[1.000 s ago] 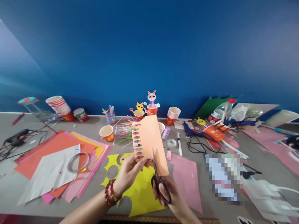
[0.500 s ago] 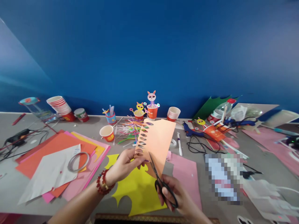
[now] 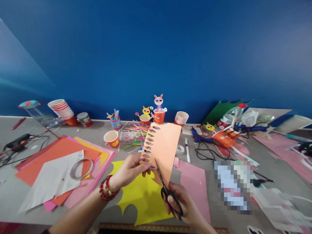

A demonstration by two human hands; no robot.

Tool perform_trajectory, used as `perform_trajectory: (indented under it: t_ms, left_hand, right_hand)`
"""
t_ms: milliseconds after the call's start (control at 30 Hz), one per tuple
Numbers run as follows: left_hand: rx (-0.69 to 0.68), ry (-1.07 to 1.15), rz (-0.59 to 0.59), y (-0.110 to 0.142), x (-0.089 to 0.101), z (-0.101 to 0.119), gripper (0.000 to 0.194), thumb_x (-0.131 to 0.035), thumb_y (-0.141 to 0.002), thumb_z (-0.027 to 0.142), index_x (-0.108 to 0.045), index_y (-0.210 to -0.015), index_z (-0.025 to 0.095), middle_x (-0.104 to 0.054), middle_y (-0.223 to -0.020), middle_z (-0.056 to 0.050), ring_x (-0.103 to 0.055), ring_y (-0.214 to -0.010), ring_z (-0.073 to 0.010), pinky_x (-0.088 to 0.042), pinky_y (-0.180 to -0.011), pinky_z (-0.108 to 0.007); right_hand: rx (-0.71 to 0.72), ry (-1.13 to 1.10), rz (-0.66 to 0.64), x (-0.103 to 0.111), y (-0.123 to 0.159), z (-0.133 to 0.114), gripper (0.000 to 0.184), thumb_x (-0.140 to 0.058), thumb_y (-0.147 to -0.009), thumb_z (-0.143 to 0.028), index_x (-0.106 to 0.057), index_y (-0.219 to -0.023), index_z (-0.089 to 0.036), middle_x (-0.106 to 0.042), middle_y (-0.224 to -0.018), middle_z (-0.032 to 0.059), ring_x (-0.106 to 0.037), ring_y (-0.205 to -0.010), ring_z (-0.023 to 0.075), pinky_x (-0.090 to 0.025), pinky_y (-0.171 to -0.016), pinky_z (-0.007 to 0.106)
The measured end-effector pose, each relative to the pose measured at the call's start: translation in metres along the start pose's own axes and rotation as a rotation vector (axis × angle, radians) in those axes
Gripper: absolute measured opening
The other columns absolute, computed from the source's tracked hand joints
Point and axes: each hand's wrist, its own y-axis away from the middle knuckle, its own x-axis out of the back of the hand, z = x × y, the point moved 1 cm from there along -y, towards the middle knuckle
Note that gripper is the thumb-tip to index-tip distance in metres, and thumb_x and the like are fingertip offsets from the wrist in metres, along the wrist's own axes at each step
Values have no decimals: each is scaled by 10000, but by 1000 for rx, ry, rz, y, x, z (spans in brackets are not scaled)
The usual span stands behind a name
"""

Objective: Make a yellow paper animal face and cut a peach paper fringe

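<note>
An orange paper sheet is held up in front of me, with a row of leaf-shaped cut-outs along its left side. My left hand pinches its lower left edge between thumb and fingers. In my right hand are black-handled scissors, fingers through the loops. Their blades point up and left and lie against the lower part of the sheet, tips near my left thumb. Whether the blades are parted is hard to see. Below lies a yellow paper sheet with curved bites cut from its edge.
Paper cups with animal faces stand by the wall, behind loose coloured straws. Stacked paper sheets and a tape roll lie left. Rightward are a blue glue gun with a cord, pink paper and a bottle.
The orange sheet and the scissors have shifted very slightly left. Both hands keep their grip.
</note>
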Motion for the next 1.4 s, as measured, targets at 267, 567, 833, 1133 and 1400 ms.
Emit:
perform_trajectory:
  t_ms: [267,567,833,1133,1400]
  left_hand:
    - [-4,5,-8,-1,0,1,378,-604,-875,442,-714,-794,89,-669,-680,-75,-560,-566,-121,-462,-534,-224]
    - [2,4,-21,-1,1,-1,323,-603,-881,395,-730,-832,102,-654,-678,-60,-546,-566,-115,-449,-527,-207]
    - [14,-18,-44,-2,2,2,311,-618,-875,387,-754,-847,109,-655,-662,-62,-538,-558,-114,-442,-525,-201]
    - [8,-57,-95,-3,5,6,270,-606,-891,349,-742,-855,118,-693,-747,-78,-556,-561,-106,-444,-521,-198]
    - [-1,-139,-166,-7,9,12,224,-596,-896,291,-721,-832,116,-682,-705,-55,-571,-559,-99,-454,-502,-175]
  right_hand:
    - [86,77,21,1,-1,2,595,-497,-773,-786,-472,-694,-197,-514,-489,-21,-333,-335,52,-219,-339,192]
    - [99,128,14,4,-3,-6,588,-509,-771,-779,-454,-676,-202,-503,-491,-10,-442,-431,104,-297,-428,218]
    - [8,37,22,5,-3,-8,622,-605,-654,-812,-439,-643,-213,-449,-510,-46,-451,-405,98,-403,-417,224]
    - [35,111,5,10,-3,-11,627,-584,-666,-818,-401,-601,-222,-423,-466,-47,-431,-386,92,-428,-407,221]
    - [44,86,-21,12,-2,-1,627,-626,-648,-796,-415,-628,-206,-427,-529,-50,-461,-403,81,-363,-389,187]
